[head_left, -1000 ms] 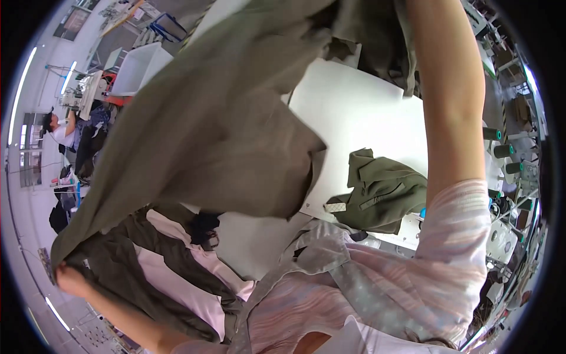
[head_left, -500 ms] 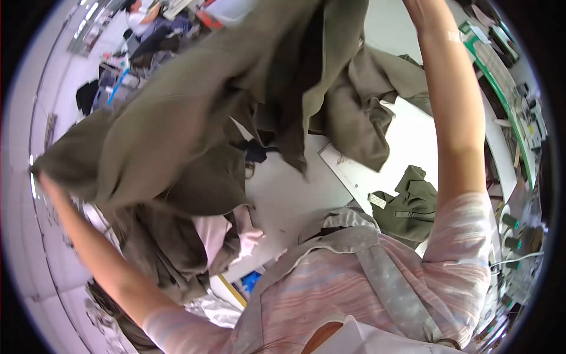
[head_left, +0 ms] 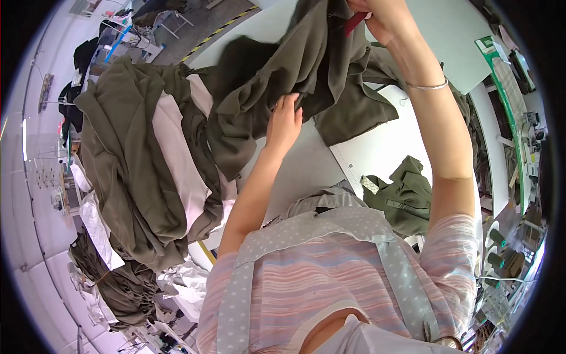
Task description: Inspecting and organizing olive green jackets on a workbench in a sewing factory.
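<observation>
An olive green garment (head_left: 295, 71) hangs lifted above the white table (head_left: 389, 147). My right hand (head_left: 377, 15) is raised high at the top, pinching the garment's upper edge together with a small red tool (head_left: 355, 22). A silver bracelet (head_left: 427, 86) circles that wrist. My left hand (head_left: 284, 121) grips a fold of the same garment lower down, near the middle.
A tall stack of olive and white fabric pieces (head_left: 147, 159) lies at the left. A small folded olive piece (head_left: 404, 194) rests on the table at the right. Thread cones (head_left: 495, 248) and a ruler (head_left: 507, 88) sit at the right edge. More cloth (head_left: 115, 283) lies below left.
The wide spread garment has been gathered in. My left hand has come from the far lower left up to the middle of the cloth. The stack at the left is uncovered.
</observation>
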Demonstrator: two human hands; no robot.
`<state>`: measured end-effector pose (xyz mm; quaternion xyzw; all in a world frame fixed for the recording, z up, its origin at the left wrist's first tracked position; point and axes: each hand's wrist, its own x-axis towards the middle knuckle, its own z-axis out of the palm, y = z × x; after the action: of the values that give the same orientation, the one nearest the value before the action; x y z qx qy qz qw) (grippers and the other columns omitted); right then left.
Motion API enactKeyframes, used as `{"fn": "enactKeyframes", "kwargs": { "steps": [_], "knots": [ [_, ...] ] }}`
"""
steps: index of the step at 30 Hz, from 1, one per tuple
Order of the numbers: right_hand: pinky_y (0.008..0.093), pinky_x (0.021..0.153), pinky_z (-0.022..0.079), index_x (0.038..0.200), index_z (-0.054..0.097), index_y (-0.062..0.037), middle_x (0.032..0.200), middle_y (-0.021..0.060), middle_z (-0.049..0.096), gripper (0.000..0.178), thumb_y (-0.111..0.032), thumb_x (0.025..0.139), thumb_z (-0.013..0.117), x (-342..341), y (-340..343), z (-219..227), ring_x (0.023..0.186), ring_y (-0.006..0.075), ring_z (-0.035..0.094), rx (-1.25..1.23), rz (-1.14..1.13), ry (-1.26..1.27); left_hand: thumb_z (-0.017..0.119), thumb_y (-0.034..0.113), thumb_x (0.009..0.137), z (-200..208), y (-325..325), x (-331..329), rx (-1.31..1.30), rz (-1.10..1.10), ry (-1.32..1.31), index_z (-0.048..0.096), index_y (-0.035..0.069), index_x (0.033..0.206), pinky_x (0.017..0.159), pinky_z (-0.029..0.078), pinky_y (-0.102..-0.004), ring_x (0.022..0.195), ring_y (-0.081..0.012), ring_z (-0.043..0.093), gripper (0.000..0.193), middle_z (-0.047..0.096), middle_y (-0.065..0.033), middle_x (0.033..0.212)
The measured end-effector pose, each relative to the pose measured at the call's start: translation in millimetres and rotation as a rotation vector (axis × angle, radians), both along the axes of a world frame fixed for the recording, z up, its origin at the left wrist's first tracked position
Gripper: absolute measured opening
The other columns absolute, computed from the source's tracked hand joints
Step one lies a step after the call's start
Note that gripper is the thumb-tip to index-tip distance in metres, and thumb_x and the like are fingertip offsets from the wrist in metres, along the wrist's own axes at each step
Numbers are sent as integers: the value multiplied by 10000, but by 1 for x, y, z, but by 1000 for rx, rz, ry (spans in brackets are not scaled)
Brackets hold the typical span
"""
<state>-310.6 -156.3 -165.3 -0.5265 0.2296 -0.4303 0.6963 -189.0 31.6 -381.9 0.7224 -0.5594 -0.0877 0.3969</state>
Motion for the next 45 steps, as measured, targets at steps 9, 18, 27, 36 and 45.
{"fn": "enactKeyframes", "kwargs": {
  "steps": [9,18,27,36,45],
  "knots": [
    [218,419,221,660,494,-115,558,-69,402,242,-145,888,572,8,-2,25,448,40,319,-150,4,-33,581,189,873,-15,-37,13,198,1,-190,513,14,792,627,461,-404,695,-344,591,205,614,-150,805],
    [204,468,331,1048,538,-31,619,29,583,421,-403,984,354,-21,87,-105,501,47,401,-151,620,394,521,100,863,47,3,35,339,-274,1256,598,-29,907,638,471,-321,669,-141,595,157,653,-75,850],
    [203,506,333,909,533,-33,640,-5,507,319,-325,979,427,-36,133,-196,538,56,408,58,333,472,403,-71,764,56,6,21,338,-504,1244,554,-53,1165,921,388,-266,1004,-138,534,429,586,-87,1164],
    [206,510,361,827,566,-29,617,-8,527,308,-310,944,514,-28,132,-190,564,56,451,50,348,558,420,-71,757,44,22,23,407,-487,1255,526,-47,1161,926,385,-266,1010,-133,522,418,567,-67,1128],
    [213,496,334,791,559,-31,606,-21,500,293,-286,934,539,-24,126,-205,556,44,419,78,337,471,450,-50,767,38,15,22,454,-474,1125,541,-30,1125,886,390,-243,966,-116,517,370,572,-46,1048]
  ]
}}
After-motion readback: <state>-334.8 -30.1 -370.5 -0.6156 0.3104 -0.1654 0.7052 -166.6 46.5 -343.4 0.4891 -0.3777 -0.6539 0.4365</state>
